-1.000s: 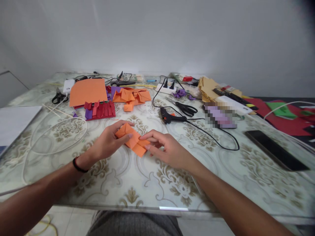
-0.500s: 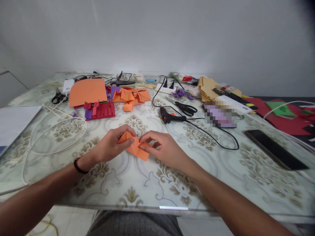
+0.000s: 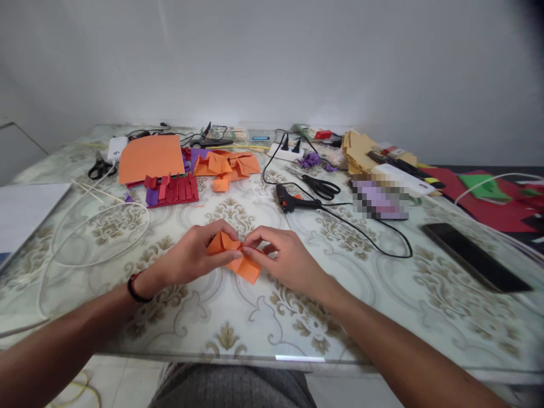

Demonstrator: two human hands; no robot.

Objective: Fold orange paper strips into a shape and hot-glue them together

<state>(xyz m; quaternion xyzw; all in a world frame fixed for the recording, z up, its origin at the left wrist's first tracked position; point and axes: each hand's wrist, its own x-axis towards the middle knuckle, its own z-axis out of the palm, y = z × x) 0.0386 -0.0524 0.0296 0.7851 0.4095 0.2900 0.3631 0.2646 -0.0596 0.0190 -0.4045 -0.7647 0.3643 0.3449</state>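
Observation:
Between my hands is a folded piece of orange paper (image 3: 247, 268), creased in several places, just above or on the table near its middle. My left hand (image 3: 202, 249) grips its left part, thumb in front and fingers behind. From the other side my right hand (image 3: 283, 255) pinches the paper close to its centre, the thumb and forefinger almost meeting the left fingertips. Part of the paper is hidden behind the left fingers. Farther back lie other folded orange paper pieces (image 3: 227, 163) and a small orange folded square (image 3: 220, 185).
A glue gun (image 3: 297, 201) with its black cord and black scissors (image 3: 322, 187) lie beyond my right hand. A dark phone (image 3: 474, 258) rests at the right. Red and purple folded paper (image 3: 178, 188) and an orange sheet (image 3: 153, 158) are at the back left. A white cable (image 3: 102, 263) loops at the left.
The orange paper is bent up more sharply between my fingertips, and its lower corner has shifted slightly right and towards me. My left thumb has slid a little to the right.

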